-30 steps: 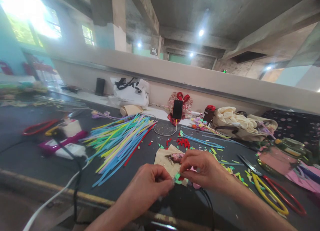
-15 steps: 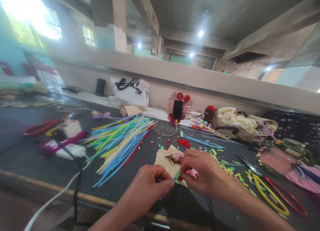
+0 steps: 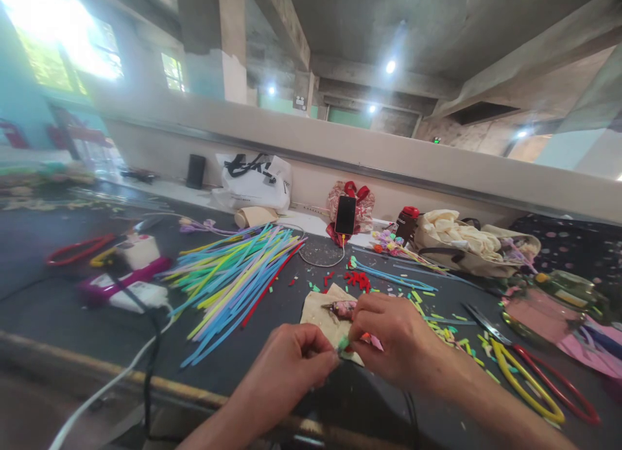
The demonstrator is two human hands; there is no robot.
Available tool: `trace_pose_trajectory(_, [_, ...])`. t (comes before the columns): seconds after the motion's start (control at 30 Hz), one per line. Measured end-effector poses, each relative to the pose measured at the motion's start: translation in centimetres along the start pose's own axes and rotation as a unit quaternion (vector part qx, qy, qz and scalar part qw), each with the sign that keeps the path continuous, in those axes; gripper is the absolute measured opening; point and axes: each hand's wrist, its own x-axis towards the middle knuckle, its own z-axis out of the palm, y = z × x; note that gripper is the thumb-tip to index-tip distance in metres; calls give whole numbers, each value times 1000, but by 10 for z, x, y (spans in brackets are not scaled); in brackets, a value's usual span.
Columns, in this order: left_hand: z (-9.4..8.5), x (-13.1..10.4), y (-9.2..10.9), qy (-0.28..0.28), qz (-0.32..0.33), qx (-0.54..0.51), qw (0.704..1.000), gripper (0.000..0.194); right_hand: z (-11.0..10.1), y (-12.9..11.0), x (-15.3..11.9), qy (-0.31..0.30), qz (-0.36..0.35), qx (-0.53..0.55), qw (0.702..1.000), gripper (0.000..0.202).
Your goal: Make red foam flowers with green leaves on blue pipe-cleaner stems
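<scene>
My left hand (image 3: 302,359) is closed in a pinch at the left end of a small green fuzzy craft piece (image 3: 343,343). From the other side my right hand (image 3: 389,336) pinches the same piece, with a bit of red and pink (image 3: 374,342) showing by its fingers. Much of the piece is hidden by the fingertips. Just behind the hands, a pink-patterned hot glue gun (image 3: 343,308) lies on a beige cloth (image 3: 315,307), its nozzle pointing left. My right hand covers the gun's rear.
Coloured pipe cleaners (image 3: 243,281) fan out at left. Red cut bits (image 3: 358,281) lie behind the cloth; yellow-green bits (image 3: 447,335) scatter at right near large scissors (image 3: 527,372). A phone (image 3: 345,214) stands at the back. A white cable (image 3: 111,378) crosses the table edge.
Both hands stay in nearly the same place. The pink bit by my right fingers has turned and shows less now; the green piece has shifted slightly.
</scene>
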Motion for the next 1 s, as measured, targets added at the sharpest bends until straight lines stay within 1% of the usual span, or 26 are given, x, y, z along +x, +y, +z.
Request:
trace_pose_trajectory(0.17, [2, 2, -7, 8, 3, -15, 1000, 11, 2, 5, -1, -18, -9, 11, 1000, 11])
trace_pose_trajectory(0.3, [0, 4, -9, 25, 17, -10, 999, 13, -4, 7, -1, -32, -17, 32, 999, 15])
trace_pose_trajectory(0.37, [-1, 4, -7, 49, 20, -4, 999, 14, -8, 7, -3, -9, -6, 61, 998, 18])
trace_pose_trajectory(0.4, [-2, 3, -6, 64, 21, 0, 998, 15, -9, 7, -4, 11, 11, 80, 997, 20])
trace_pose_trajectory(0.47, [-3, 1, -3, 97, 23, 10, 995, 16, -8, 4, -7, 63, 70, 126, 988, 21])
trace_pose_trajectory(0.5, [-3, -1, -1, 116, 27, 16, 993, 16, -6, 1, -8, 89, 108, 152, 978, 20])
trace_pose_trajectory(0.57, [-3, -4, 1, 156, 44, 24, 986, 17, 4, -4, -11, 137, 186, 213, 949, 17])
trace_pose_trajectory(0.67, [-4, -9, 4, 198, 74, 36, 977, 17, 23, -14, -11, 210, 277, 323, 880, 15])
trace_pose_trajectory(0.73, [-5, -10, 6, 217, 86, 47, 971, 17, 33, -21, -8, 247, 301, 393, 833, 18])
trace_pose_trajectory(0.8, [-5, -10, 6, 234, 95, 58, 966, 17, 36, -27, -3, 264, 308, 446, 798, 21])
trace_pose_trajectory(0.87, [-6, -10, 6, 249, 103, 58, 961, 18, 35, -32, 3, 263, 316, 474, 779, 24])
trace_pose_trajectory(1.0, [-3, -9, 4, 272, 111, 59, 954, 18, 30, -40, 11, 246, 333, 492, 766, 28])
